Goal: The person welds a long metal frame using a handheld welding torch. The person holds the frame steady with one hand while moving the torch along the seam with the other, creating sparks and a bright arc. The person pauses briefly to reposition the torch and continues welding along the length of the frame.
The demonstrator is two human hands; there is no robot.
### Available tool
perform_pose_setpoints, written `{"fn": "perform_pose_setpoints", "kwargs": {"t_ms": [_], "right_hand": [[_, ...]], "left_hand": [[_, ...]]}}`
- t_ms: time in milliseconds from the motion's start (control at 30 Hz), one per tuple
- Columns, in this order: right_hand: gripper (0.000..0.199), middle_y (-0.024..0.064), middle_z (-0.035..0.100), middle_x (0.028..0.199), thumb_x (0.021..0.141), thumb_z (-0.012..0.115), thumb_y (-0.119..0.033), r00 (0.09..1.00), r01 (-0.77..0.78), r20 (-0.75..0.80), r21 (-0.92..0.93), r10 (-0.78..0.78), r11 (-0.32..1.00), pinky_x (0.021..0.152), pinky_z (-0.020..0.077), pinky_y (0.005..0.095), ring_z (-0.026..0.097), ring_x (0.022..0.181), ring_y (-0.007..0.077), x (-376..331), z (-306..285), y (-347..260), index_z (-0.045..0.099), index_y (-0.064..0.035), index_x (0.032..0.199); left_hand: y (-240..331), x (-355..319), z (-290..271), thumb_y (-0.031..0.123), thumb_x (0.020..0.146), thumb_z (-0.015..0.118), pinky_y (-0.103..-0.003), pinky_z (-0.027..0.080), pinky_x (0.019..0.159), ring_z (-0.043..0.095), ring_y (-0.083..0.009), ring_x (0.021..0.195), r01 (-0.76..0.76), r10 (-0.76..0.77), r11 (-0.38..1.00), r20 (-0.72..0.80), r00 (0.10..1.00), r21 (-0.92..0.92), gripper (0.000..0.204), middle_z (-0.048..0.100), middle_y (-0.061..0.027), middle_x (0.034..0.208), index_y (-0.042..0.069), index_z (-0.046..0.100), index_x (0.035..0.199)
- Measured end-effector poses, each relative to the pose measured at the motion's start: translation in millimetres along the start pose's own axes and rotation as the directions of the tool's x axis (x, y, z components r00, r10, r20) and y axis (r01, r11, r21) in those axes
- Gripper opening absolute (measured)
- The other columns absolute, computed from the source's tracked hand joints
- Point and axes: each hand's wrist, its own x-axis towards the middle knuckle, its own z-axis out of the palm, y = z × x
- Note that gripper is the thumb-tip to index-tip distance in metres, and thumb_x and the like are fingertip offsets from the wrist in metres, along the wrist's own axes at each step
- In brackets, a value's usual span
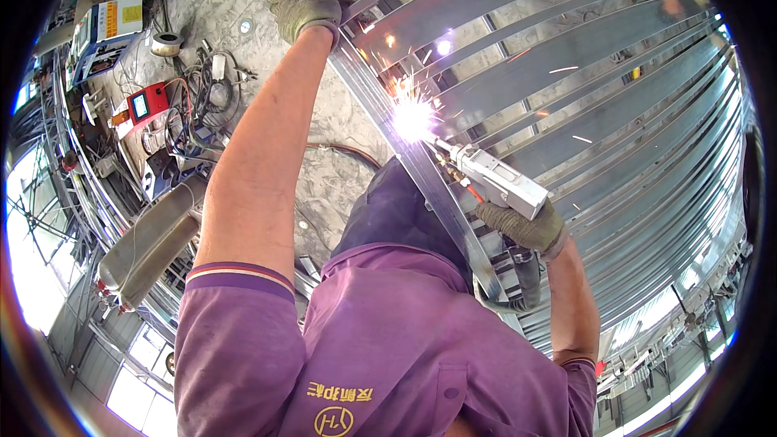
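A grey-green work glove covers my left hand (pixel 312 13), whose fingers are closed at the edge of a long metal rail (pixel 362 91) near the top. My right hand (pixel 530 226), also gloved, is wrapped round the rear of a silver welding torch (pixel 503 180). The torch tip points up and left at the rail. A bright white arc (pixel 414 120) glows there, with orange sparks flying off and hiding the joint. From the rail, flat metal bars (pixel 566 53) run off to the right in spaced rows.
On the floor at left lie tangled cables (pixel 217 95), a red device with a screen (pixel 149 102) and a roll of tape-like material (pixel 167 44). A blue-white machine (pixel 105 36) stands farther left. A hose (pixel 348 150) crosses the floor under the rail.
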Motion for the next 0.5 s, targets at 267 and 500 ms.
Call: {"fn": "perform_pose_setpoints", "kwargs": {"t_ms": [267,500], "right_hand": [[0.062,0.0043,0.079,0.119,0.095,0.093,-0.016,1.0,0.007,-0.016,-0.014,-0.007,1.0,0.079,0.0625,0.0291,0.07,0.096,0.0085,-1,0,5,0.067,-0.0017,0.149],[0.062,0.0045,0.08,0.121,0.094,0.094,-0.017,0.998,-0.056,-0.013,0.01,0.057,0.998,0.082,0.0626,0.0293,0.071,0.099,0.0089,-5,-1,1,0.068,-0.0025,0.148]], "left_hand": [[-1,1,-2,0.067,0.103,0.058,-0.049,0.052,0.118,0.065,-0.0475,0.139,-0.026,0.026,1.0,0.009,1.0,-0.006,0.101,0.059,-0.0388,0.153,-0.018,0.041,0.156],[0,-2,-4,0.067,0.102,0.058,-0.05,0.053,0.117,0.065,-0.0481,0.139,-0.01,0.012,0.999,0.034,0.999,-0.045,0.1,0.058,-0.0391,0.154,-0.017,0.043,0.154]]}}
